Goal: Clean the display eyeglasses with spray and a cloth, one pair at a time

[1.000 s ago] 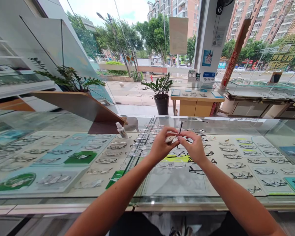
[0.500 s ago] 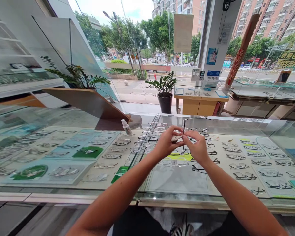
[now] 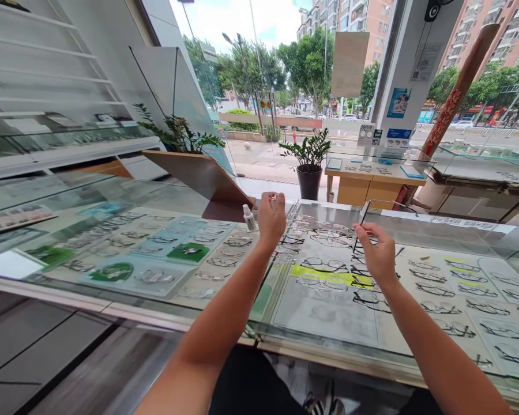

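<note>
Head view: You sit at a glass counter (image 3: pixel 324 317), hands well apart above rows of spectacles (image 3: pixel 324 264). Your left hand (image 3: pixel 272 222) is raised just beside a white bottle (image 3: pixel 249 218), its fingers curled closed about a pale item (image 3: pixel 274 202) too small to identify. Your right hand (image 3: pixel 379 251) pinches a pair of glasses (image 3: pixel 365 212) by one dark arm, thumb against forefinger with no gap to spare; the pair stands tilted up over the counter's right-hand section, clear of your palm. A slim arm likely flexes, so a firm but gentle pinch should serve best, with fingertips off the lenses. The left wrist would do well to pass wide of the bottle, which looks easy to knock over.
</note>
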